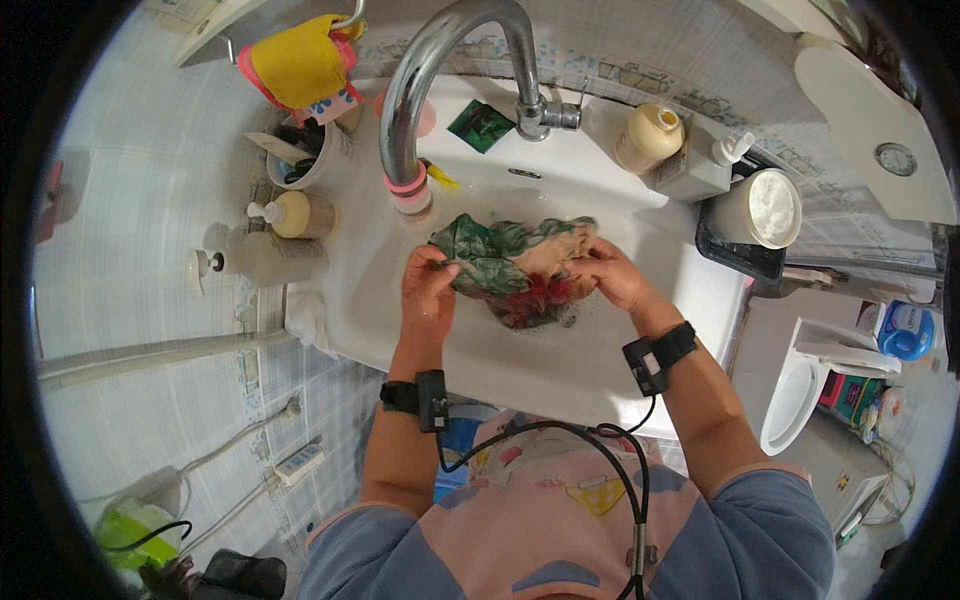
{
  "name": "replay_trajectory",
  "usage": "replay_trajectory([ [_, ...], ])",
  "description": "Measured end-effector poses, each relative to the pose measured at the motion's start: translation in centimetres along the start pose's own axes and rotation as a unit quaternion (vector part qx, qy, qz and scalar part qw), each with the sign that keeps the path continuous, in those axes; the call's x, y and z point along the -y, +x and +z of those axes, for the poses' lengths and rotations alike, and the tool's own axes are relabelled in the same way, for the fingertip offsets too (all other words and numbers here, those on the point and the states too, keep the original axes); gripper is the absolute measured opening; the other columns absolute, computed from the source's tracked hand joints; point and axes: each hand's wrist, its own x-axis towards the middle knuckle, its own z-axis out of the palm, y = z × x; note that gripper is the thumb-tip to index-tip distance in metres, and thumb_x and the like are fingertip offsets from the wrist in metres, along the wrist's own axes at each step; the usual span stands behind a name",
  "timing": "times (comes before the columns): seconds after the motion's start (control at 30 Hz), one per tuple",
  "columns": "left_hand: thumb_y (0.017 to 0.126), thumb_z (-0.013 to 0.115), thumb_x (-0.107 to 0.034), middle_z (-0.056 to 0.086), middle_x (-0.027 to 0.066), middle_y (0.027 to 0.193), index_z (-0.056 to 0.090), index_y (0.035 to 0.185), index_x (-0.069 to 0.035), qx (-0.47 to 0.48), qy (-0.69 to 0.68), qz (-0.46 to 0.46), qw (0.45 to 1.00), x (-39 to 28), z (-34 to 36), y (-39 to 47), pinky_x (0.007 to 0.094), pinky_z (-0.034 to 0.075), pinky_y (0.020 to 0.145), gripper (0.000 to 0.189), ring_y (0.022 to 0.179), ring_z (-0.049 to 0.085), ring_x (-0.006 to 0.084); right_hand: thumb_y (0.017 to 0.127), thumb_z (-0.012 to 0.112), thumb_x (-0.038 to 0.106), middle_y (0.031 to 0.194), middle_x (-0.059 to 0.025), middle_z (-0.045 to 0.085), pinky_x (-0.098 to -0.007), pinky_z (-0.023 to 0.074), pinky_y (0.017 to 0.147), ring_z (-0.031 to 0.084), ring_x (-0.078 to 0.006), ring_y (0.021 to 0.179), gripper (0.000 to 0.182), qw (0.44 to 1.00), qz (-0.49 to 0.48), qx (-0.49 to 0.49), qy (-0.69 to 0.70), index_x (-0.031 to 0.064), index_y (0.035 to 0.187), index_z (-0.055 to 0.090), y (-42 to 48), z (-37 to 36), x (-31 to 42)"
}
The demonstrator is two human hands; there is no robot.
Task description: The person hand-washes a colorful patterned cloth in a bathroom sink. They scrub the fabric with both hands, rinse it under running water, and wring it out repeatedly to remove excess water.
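Note:
A wet, patterned cloth (517, 262) in green, beige and red is spread between my hands over the white washbasin (465, 360). My left hand (431, 281) grips its left edge between thumb and fingers. On the other side, my right hand (606, 274) pinches the right edge. The lower part of the cloth hangs down into the basin, where there are some suds or specks. Above and to the left of the cloth is the spout of a chrome faucet (401, 142) with a pink-ringed nozzle. No running water can be made out.
Pump bottles (300, 215) and a white container of small items (300, 161) stand on the left. Behind the basin lies a green packet (481, 126). A cream bottle (649, 139), a grey pump bottle (697, 161) and a white tub (757, 210) stand at the right. Cables run from my wrist straps.

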Motion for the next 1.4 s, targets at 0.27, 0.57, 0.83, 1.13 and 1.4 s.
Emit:
replay_trajectory([
  [0.27,0.072,0.055,0.013,0.051,0.0016,0.098,0.054,0.097,-0.006,-0.013,0.228,0.062,0.972,-4.4,-1.1,-1.6,0.0272,0.041,0.083,0.032,0.092,0.049,0.0132,0.073,0.057,-0.007,0.104,-0.0111,0.062,-0.0318,0.0470,0.083,0.058,-0.0196,0.096,0.020,0.979,-0.182,-0.082,-0.051,0.0017,0.090,0.062,-3.1,-3.2,4.2],
  [0.57,0.071,0.066,0.000,0.052,0.0121,0.123,0.060,0.103,-0.016,0.131,0.795,-0.114,0.581,-1.6,-5.5,-1.9,0.0439,0.035,0.097,0.036,0.116,0.046,0.0312,0.074,0.060,0.002,0.125,-0.0148,0.049,-0.0396,0.0424,0.092,0.048,-0.0321,0.113,0.034,0.721,-0.101,-0.152,-0.668,0.0084,0.108,0.058,-4.5,-4.6,-2.0],
  [0.83,0.069,0.076,-0.016,0.050,0.0166,0.118,0.052,0.114,-0.011,0.090,0.740,0.010,0.667,3.7,-6.6,2.3,0.0452,0.037,0.096,0.051,0.111,0.046,0.0370,0.077,0.065,0.016,0.121,-0.0137,0.051,-0.0382,0.0441,0.088,0.051,-0.0316,0.108,0.042,0.709,-0.151,-0.160,-0.670,0.0122,0.117,0.053,-1.2,3.1,-4.7],
  [1.13,0.070,0.072,-0.013,0.044,0.0130,0.115,0.046,0.117,-0.016,0.077,0.884,-0.084,0.453,4.0,-5.8,1.0,0.0463,0.042,0.086,0.054,0.109,0.045,0.0348,0.086,0.058,0.018,0.091,-0.0062,0.062,-0.0315,0.0454,0.079,0.058,-0.0206,0.085,0.012,0.941,-0.109,-0.175,-0.268,0.0109,0.096,0.060,1.8,-5.6,-5.5],
  [1.4,0.071,0.065,-0.005,0.053,0.0168,0.092,0.056,0.089,-0.005,0.105,0.743,-0.110,0.652,-0.3,-5.9,0.9,0.0410,0.045,0.074,0.020,0.091,0.055,0.0328,0.090,0.050,0.014,0.100,0.0011,0.059,-0.0295,0.0391,0.087,0.053,-0.0111,0.094,0.013,0.986,-0.148,-0.076,0.027,0.0102,0.101,0.056,-7.4,-3.4,3.4],
])
